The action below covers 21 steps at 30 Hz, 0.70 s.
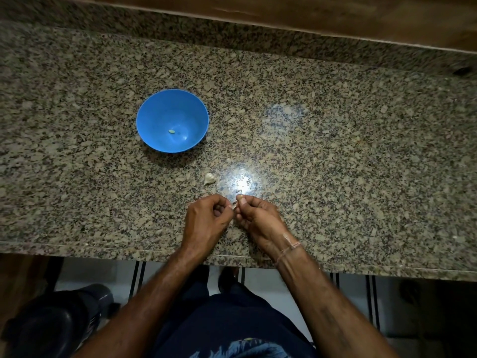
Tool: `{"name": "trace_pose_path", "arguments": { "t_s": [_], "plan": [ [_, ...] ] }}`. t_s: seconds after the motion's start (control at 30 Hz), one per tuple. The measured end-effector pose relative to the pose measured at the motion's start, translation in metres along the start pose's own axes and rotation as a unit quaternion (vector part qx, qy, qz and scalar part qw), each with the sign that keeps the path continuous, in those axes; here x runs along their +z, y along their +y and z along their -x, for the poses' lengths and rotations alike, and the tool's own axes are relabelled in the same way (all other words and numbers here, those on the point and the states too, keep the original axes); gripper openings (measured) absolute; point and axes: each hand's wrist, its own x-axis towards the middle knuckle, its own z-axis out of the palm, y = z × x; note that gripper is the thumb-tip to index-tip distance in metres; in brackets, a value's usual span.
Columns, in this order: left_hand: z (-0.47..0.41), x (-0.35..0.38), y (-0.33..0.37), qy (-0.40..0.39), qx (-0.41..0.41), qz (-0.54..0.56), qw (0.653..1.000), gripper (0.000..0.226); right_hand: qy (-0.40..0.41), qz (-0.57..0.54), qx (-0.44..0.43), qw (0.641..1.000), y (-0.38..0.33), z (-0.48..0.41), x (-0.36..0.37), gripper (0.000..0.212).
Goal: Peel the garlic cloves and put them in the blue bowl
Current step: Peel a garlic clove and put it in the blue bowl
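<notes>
Both hands are low near the table (335, 151) front edge with fingers curled in. The left hand (206, 218) and right hand (258, 218) pinch one small thing between their fingertips, probably a garlic clove (234, 206); it is mostly hidden. A garlic piece (209, 178) with skin on lies on the table just beyond the hands. The blue bowl (154, 117) sits further back to the left, with one peeled clove (172, 131) inside. A thread band (289, 250) is on the right wrist.
</notes>
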Motion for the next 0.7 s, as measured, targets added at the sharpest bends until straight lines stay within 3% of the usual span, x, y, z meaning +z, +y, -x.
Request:
{"name": "trace_pose_path", "arguments": {
  "t_s": [0.13, 0.33, 0.7],
  "plan": [
    [-0.0002, 0.0011, -0.0029, 0.007, -0.018, 0.013, 1.000, 0.004, 0.003, 0.026, -0.058, 0.998, -0.0029, 0.0027, 0.0010, 0.017],
    [-0.0024, -0.0005, -0.0058, 0.018, -0.032, 0.019, 0.999, 0.016, 0.029, 0.207, -0.198, 0.958, -0.0024, 0.0085, 0.0013, 0.010],
    [0.0004, 0.0011, -0.0014, 0.031, -0.033, 0.104, 0.994, 0.010, 0.009, 0.211, -0.237, 0.948, 0.0015, 0.0102, 0.0026, 0.016]
  ]
}}
